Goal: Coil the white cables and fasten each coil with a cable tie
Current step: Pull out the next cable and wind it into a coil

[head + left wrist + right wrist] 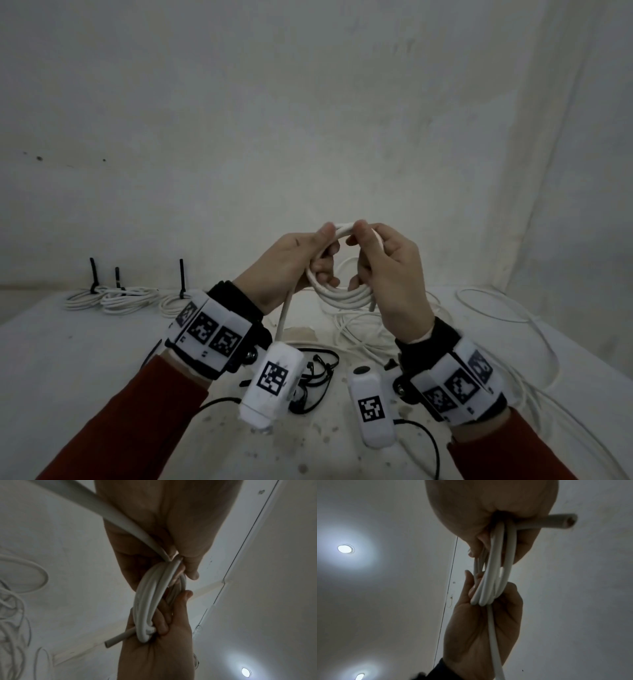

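- The white cable coil [337, 291] is gripped above the table [85, 342] by the left hand [284, 270], fingers curled through.
- It is pinched by the right hand [390, 274].

- round white cable coil [337, 289]: smooth, faintly glossy plastic sheath;
- thin black cable ties [317, 371]: matt plastic;
- white cloth table cover [85, 359]: matt, stained;
- rust-red sleeves [144, 421]: soft matt fabric

White coil [337, 291] between the hands [284, 267] — black ties [181, 279] to their left; rust-red sleeves [137, 421], black-and-white checkered wristbands [212, 334].
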### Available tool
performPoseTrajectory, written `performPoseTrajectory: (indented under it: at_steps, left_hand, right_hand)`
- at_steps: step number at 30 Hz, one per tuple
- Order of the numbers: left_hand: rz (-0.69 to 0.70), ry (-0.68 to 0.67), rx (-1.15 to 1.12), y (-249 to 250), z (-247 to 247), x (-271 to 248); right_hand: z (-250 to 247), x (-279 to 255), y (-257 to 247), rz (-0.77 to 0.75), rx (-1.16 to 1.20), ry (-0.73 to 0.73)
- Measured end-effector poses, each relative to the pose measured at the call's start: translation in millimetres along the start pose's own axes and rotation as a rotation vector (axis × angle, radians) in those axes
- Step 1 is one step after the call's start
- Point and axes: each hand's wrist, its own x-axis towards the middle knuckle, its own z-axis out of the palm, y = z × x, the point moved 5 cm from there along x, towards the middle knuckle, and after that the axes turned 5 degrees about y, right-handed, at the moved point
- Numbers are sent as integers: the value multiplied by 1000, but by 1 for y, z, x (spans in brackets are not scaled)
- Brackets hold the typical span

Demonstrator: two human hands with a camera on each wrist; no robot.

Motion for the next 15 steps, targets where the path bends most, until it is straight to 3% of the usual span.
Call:
performPoseTrajectory:
  at_steps: [3,6,8,11,15]
  left_hand:
    - [20,31,-15,-6,0,-5]
    - [64,181,58,-5,-4,-5]
    - [127,271,146,-1,-8,-5]
    - [206,292,274,3,-10,-3]
    - [217,227,360,9,-8,-1]
  right_hand:
    - [0,-1,5,60,37,59]
    - [7,-1,12,236,203,-2]
    - [11,-2,15,384,371,-116]
    - [17,-6,15,564,519,-371]
    - [19,-9,13,599,575,-577]
